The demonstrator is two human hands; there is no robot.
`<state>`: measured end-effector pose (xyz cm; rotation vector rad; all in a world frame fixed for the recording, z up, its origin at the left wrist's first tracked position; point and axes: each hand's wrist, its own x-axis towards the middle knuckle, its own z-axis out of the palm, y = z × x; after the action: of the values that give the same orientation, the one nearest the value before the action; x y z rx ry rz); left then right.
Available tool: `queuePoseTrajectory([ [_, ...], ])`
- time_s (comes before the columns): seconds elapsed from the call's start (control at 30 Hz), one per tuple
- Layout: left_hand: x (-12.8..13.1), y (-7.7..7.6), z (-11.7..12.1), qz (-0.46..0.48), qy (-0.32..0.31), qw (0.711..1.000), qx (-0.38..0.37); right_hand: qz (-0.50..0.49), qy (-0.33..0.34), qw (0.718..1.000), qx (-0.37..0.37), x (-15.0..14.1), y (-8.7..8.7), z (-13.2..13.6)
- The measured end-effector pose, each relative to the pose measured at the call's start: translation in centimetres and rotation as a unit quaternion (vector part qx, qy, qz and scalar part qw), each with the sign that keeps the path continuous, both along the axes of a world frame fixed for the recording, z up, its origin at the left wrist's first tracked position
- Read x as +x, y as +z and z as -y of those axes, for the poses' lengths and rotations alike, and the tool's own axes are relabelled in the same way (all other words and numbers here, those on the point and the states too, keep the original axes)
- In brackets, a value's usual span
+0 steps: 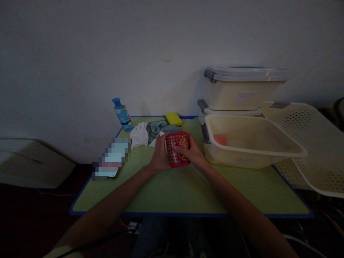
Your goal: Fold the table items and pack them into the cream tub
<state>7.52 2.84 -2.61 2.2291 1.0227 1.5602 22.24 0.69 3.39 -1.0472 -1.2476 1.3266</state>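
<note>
Object: red box-shaped pack with pale printed characters (176,140), centre of frame, between the person's left hand (159,154) and right hand (193,152). Left fingers clamped along its left side; right fingers clamped at its right side, right thumb laid across the printed face. The two-sided hold probably serves to steady the pack and keep that face toward the wearer. Whether its base touches the green bench with blue edging (172,197) cannot be told.

Just behind the hands: white fabric glove (139,135), crumpled grey-green cloth (158,128), yellow soft-looking block (173,119). The pack and hands partly hide this group.

Left of centre: clear blue bottle with blue cap (123,116) by the wall; nearer, a flat device with blurred screen (114,157).

Right of centre: cream plastic lidless tub (249,161) with a pinkish-red piece (220,139) inside. Its near wall stands beside the right forearm and would obstruct a low sideways movement. Behind, stacked cream lidded boxes (242,93), presumably stacked to save room; far right, a tilted white perforated basket (317,143).
</note>
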Motion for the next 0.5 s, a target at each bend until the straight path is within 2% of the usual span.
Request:
queuePoseTrajectory([
  [0.13, 0.1, -0.2, 0.0, 0.087, -0.017, 0.996, -0.019, -0.083, 0.070, 0.994, 0.010, 0.2, 0.5, -0.2],
  [0.2, 0.2, -0.1, 0.1, 0.117, -0.025, 0.993, -0.021, -0.087, 0.093, 0.992, 0.026, 0.3, 1.0, 0.0],
  [0.33, 0.6, -0.1, 0.2, 0.172, -0.004, 0.985, -0.022, 0.054, 0.101, 0.991, 0.076, 0.0, 2.5, 1.0],
  [0.43, 0.7, -0.2, 0.1, 0.211, 0.009, 0.977, -0.001, 0.174, 0.056, 0.974, 0.134, -0.7, 3.5, 1.7],
  [0.5, 0.6, -0.2, 0.0, 0.222, 0.014, 0.975, 0.008, 0.217, 0.038, 0.961, 0.166, -1.2, 3.8, 1.9],
])
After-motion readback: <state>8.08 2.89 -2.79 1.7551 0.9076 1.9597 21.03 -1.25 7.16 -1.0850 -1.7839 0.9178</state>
